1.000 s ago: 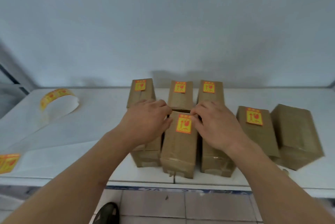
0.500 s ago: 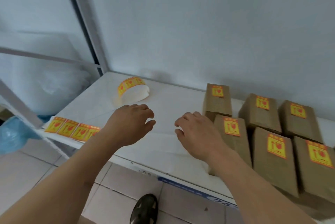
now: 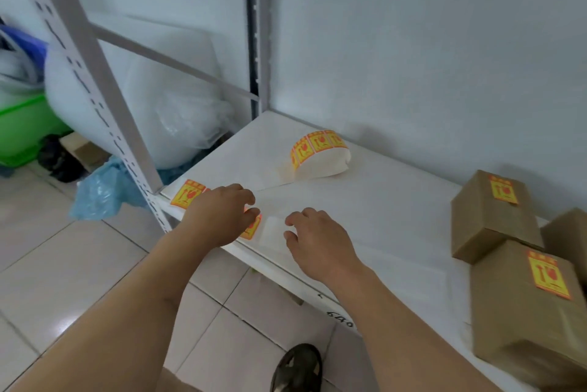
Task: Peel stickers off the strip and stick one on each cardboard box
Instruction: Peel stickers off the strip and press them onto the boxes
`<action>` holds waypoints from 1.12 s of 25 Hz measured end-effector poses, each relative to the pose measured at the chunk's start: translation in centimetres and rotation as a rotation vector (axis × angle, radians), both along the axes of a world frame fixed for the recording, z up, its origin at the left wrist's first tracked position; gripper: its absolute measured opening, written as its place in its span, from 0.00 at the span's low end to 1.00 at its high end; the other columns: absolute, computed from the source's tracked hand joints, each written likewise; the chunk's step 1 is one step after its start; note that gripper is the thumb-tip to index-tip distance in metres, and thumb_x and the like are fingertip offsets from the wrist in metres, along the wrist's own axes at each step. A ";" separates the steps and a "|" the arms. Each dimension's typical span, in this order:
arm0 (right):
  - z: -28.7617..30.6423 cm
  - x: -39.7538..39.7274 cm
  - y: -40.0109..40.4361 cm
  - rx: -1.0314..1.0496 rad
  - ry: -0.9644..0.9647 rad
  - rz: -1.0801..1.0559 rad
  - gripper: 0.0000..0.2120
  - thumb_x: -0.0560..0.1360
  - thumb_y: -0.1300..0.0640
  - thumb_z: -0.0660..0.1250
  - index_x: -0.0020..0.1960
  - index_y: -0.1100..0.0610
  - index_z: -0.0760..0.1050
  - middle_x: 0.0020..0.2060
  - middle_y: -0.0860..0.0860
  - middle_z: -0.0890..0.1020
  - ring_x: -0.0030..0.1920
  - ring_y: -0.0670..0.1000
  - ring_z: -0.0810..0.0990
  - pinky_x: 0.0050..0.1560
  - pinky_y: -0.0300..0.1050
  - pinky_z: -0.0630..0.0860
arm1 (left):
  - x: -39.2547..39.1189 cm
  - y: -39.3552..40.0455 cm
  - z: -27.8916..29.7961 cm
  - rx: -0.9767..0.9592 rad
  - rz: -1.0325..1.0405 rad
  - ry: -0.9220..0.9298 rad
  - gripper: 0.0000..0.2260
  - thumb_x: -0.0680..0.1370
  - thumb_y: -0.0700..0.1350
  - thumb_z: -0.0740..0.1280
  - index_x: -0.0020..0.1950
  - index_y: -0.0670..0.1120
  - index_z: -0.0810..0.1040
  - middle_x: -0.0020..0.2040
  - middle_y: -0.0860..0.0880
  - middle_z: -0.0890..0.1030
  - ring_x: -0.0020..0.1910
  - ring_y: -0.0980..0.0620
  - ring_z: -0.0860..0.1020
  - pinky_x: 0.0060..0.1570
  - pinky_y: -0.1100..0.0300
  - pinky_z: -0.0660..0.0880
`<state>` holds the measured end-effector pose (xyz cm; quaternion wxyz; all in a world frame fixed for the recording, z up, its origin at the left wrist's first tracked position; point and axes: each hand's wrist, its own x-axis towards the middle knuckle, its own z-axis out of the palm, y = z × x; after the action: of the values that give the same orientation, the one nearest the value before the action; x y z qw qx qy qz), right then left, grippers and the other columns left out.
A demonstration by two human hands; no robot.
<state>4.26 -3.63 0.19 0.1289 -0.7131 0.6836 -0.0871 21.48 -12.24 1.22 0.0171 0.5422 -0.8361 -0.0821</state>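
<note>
A strip of yellow-and-red stickers (image 3: 185,195) lies along the front left edge of the white shelf (image 3: 381,201). It runs back to a curled roll of stickers (image 3: 319,153) near the wall. My left hand (image 3: 219,215) rests on the strip, fingers bent over its stickers. My right hand (image 3: 317,244) hovers just right of it, fingers apart over the bare white backing (image 3: 274,226). Two brown cardboard boxes (image 3: 489,220) (image 3: 527,306) at the right each carry a sticker on top.
A white perforated shelf upright (image 3: 95,99) stands at the shelf's left front corner, a second post (image 3: 259,42) at the back. Beyond it are bubble wrap (image 3: 143,99), a green bin (image 3: 22,128) and a blue bag (image 3: 101,188). My shoe (image 3: 297,368) is on the tiled floor.
My view has swung left from the boxes to the sticker strip. Both hands left the box and moved left; the left hand now lies on the strip.
</note>
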 end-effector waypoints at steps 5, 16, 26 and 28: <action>-1.8 3.5 -3.3 0.056 -0.117 -0.127 0.19 0.80 0.47 0.58 0.68 0.54 0.69 0.62 0.53 0.74 0.60 0.54 0.76 0.55 0.49 0.74 | 1.2 -1.3 -2.5 0.113 0.025 0.021 0.15 0.80 0.56 0.58 0.63 0.53 0.75 0.58 0.52 0.77 0.54 0.51 0.76 0.49 0.56 0.75; -3.9 6.4 -5.1 -0.074 -0.178 -0.291 0.12 0.79 0.50 0.61 0.60 0.51 0.77 0.52 0.52 0.79 0.48 0.52 0.79 0.44 0.46 0.77 | 0.9 -1.1 -3.3 0.082 0.010 -0.005 0.11 0.81 0.46 0.58 0.59 0.48 0.77 0.50 0.49 0.78 0.48 0.51 0.77 0.51 0.55 0.76; -2.7 3.5 -3.8 -0.043 -0.346 -0.324 0.07 0.78 0.55 0.62 0.54 0.55 0.75 0.50 0.53 0.82 0.49 0.54 0.79 0.44 0.47 0.77 | 0.3 -0.3 -2.1 0.121 0.019 0.031 0.13 0.82 0.48 0.56 0.59 0.47 0.77 0.52 0.48 0.79 0.49 0.49 0.77 0.51 0.54 0.76; -1.8 1.6 -2.9 -0.031 -0.340 -0.322 0.07 0.78 0.55 0.61 0.53 0.55 0.75 0.50 0.53 0.82 0.49 0.55 0.79 0.45 0.49 0.77 | -0.5 0.4 -1.3 0.102 -0.019 0.033 0.14 0.81 0.50 0.56 0.61 0.48 0.76 0.56 0.49 0.78 0.52 0.49 0.77 0.51 0.56 0.75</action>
<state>5.85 -6.52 -1.57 0.2157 -0.5717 0.7556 -0.2359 20.97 -11.82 -0.04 0.0026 0.5330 -0.8355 -0.1338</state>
